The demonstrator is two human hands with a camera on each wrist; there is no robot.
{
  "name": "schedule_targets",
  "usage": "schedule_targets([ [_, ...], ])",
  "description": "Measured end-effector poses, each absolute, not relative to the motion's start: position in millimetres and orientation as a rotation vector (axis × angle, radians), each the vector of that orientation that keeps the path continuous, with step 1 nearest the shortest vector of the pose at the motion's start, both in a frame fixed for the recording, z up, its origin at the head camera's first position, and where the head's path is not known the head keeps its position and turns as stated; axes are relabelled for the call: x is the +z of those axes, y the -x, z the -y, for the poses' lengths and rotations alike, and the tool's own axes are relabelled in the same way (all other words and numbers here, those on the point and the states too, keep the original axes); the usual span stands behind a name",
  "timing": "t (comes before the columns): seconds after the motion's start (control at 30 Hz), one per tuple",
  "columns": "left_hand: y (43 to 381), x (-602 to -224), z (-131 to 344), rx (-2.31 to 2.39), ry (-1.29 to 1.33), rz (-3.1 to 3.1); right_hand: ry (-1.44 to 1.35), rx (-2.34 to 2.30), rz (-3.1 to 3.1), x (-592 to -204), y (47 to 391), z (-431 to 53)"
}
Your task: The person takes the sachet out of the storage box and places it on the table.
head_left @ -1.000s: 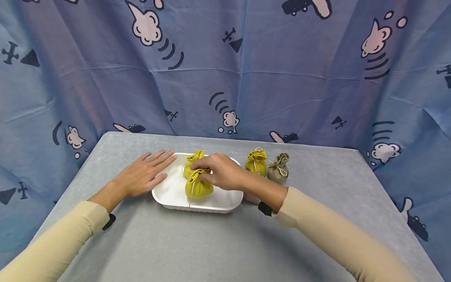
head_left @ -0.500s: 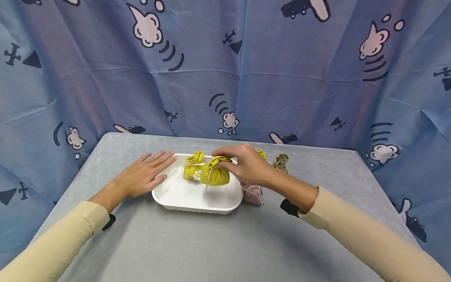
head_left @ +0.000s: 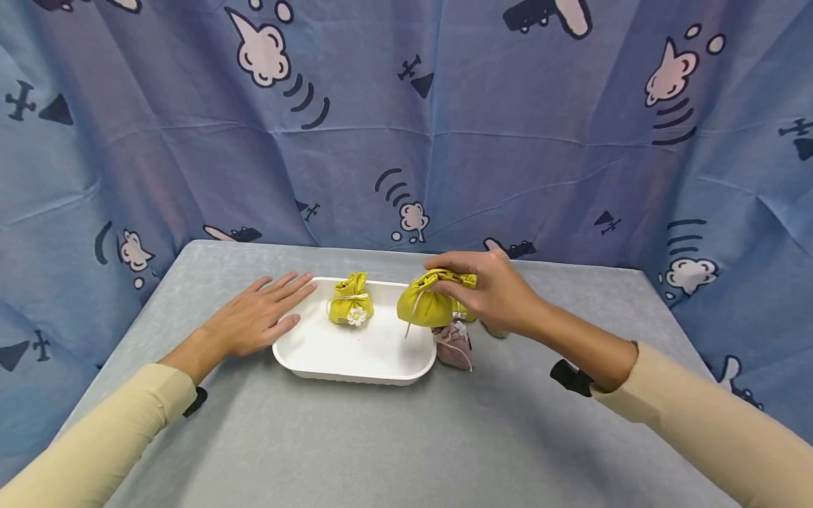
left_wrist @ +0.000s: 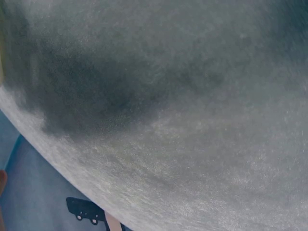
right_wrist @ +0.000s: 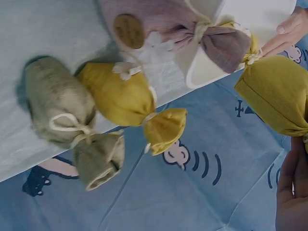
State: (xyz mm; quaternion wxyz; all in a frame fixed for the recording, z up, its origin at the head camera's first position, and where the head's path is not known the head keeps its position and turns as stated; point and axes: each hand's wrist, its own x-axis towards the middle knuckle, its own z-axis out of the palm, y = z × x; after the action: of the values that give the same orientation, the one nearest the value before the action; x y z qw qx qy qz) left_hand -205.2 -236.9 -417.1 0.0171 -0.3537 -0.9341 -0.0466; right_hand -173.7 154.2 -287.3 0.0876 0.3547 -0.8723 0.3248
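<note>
My right hand (head_left: 498,293) pinches a yellow drawstring pouch (head_left: 424,308) by its gathered top, holding it above the right end of a white tray (head_left: 356,363). That pouch (right_wrist: 276,94) also shows at the right of the right wrist view. Inside the tray, toward the left, stands another yellow pouch (head_left: 346,305) with a white flower. My left hand (head_left: 263,317) lies with straight fingers at the tray's left edge; the left wrist view shows mostly tabletop.
A mauve pouch (head_left: 454,349) sits against the tray's right end. Beyond it are a third yellow pouch (right_wrist: 118,94) and a grey-green pouch (right_wrist: 62,101), partly hidden by my right hand in the head view. A patterned blue curtain (head_left: 406,127) hangs behind the table (head_left: 356,444).
My right hand has lifted the yellow pouch from the middle of the tray and carried it right, to the tray's right end. The left hand has stayed put.
</note>
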Motion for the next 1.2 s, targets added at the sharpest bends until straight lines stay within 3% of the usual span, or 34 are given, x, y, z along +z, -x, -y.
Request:
schedule_targets([
  [0.67,204.9,-417.1,235.9,-0.140,1.101,2.893,-0.895,0.930,2.599,-287.3,166.8,-217.0],
  [1.2,204.8,-416.2,234.7,-0.138,1.092,2.926,-0.798,0.879,2.699,-325.5,159.5,-254.0],
])
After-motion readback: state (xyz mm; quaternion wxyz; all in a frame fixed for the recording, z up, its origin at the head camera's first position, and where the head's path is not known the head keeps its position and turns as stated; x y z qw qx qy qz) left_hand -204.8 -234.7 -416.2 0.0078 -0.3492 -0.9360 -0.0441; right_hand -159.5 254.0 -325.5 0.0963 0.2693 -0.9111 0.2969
